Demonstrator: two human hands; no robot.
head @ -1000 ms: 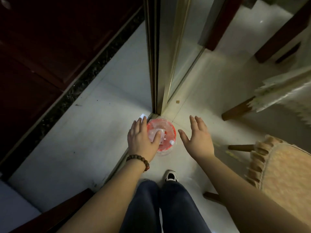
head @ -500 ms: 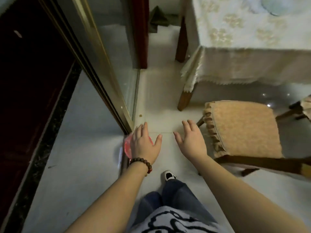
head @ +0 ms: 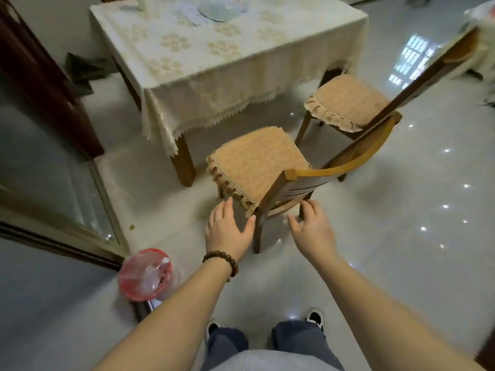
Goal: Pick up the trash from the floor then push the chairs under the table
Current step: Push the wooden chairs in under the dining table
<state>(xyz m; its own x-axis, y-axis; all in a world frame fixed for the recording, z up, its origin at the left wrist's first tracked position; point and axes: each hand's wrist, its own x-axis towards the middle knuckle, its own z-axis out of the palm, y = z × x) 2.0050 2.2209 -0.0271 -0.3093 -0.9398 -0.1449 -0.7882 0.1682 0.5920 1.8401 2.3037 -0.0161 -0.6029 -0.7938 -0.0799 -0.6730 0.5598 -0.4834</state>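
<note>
Left hand (head: 227, 231) lifted off the red bin (head: 144, 275), where it rested a second ago; now open, fingers spread, raised toward 12 o'clock just short of the near chair (head: 257, 162). Right hand (head: 312, 227) also moved up, open, fingertips at the chair's back frame. Bin now low at 8 o'clock, well apart from both hands. View swung up from the floor: whole table (head: 214, 49) and a second chair (head: 348, 103) at 1 o'clock newly visible.
</note>
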